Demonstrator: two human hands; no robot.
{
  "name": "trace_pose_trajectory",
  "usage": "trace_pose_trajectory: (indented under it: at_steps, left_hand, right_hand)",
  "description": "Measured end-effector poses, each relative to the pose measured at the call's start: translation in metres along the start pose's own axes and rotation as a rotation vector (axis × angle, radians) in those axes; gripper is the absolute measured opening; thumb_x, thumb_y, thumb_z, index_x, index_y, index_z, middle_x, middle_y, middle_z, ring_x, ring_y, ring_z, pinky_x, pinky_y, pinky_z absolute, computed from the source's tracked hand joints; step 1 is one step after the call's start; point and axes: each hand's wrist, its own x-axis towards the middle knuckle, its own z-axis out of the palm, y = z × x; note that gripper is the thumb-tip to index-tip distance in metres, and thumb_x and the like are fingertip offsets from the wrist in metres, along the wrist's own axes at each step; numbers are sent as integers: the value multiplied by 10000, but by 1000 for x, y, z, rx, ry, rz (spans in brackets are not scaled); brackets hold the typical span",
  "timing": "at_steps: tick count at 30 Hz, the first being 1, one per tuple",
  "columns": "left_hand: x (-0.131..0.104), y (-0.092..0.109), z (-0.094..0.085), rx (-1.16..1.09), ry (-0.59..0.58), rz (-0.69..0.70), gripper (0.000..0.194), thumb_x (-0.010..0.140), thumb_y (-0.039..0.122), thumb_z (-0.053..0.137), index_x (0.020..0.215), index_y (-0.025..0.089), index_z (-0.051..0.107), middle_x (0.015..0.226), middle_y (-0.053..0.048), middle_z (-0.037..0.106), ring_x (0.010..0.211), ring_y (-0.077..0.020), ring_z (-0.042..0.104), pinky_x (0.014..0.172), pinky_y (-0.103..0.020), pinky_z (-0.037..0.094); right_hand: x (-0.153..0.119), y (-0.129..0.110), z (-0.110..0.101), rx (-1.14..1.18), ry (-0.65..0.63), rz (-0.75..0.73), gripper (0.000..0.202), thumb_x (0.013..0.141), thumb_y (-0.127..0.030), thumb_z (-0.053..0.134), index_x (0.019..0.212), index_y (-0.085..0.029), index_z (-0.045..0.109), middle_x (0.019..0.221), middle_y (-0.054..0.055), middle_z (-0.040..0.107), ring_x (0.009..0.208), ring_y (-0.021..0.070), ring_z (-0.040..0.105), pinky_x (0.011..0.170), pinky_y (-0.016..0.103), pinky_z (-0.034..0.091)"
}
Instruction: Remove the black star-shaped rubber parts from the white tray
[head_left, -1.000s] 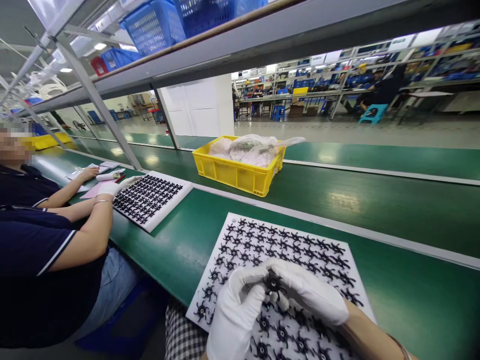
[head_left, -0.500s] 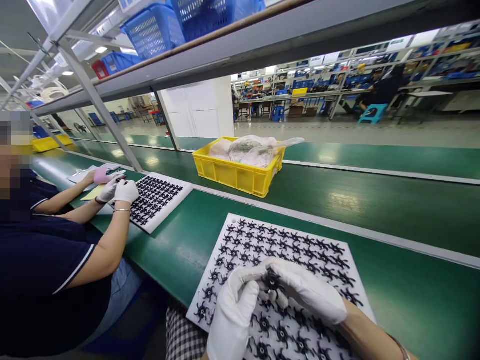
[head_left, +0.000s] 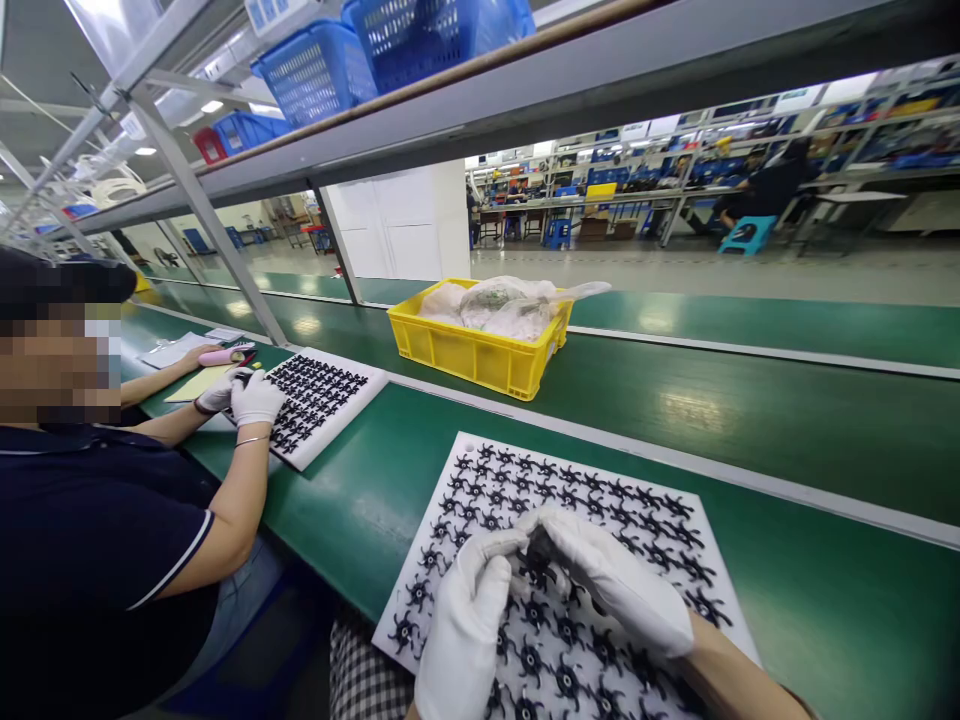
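Both my hands wear white gloves and meet over the white board [head_left: 463, 462]. Between their fingertips is a small black impeller [head_left: 538, 558] with curved blades, partly hidden by the fingers. My left hand [head_left: 466, 622] curls at its left side, thumb and fingers bent toward it. From the right, my right hand [head_left: 616, 585] reaches across with its fingers closed around the piece. Rows of similar black impellers [head_left: 568, 630] lie on the board under and around my hands, each with a pale-ringed hub.
A co-worker at the left handles small parts with gloved hands [head_left: 255, 398] over a similar white board [head_left: 356, 402]. A yellow crate [head_left: 469, 362] holding plastic-bagged contents stands beyond my board on the green bench [head_left: 345, 500]. Overhead, a shelf [head_left: 450, 110] carries blue baskets [head_left: 319, 75].
The impeller between my fingers has tilted and is more covered by them. My hands stay in nearly the same place. The co-worker's head and arms have moved rightward in view.
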Motion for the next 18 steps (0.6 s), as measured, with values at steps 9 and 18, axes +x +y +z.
trace_pose_trajectory:
  at_steps: [9,18]
  left_hand:
    - [8,-16,1,-51,-40,-76,576,935,562,464,1360,177,515,1292,-135,601,1109,-261,600,1023,-407,456]
    - [22,-36,1,-152,2,11,507,864,469,627,1257,149,603,1257,-139,632,1172,-295,582,1055,-393,440]
  right_hand:
    - [11,13,-1,-88,178,-52,403,976,-581,405,1120,-245,575,1096,67,606,1006,251,552,960,407,458]
    - [22,34,5,-194,144,-39,382,933,-563,491,1087,-249,646,1173,94,640,1110,323,565,1019,475,459]
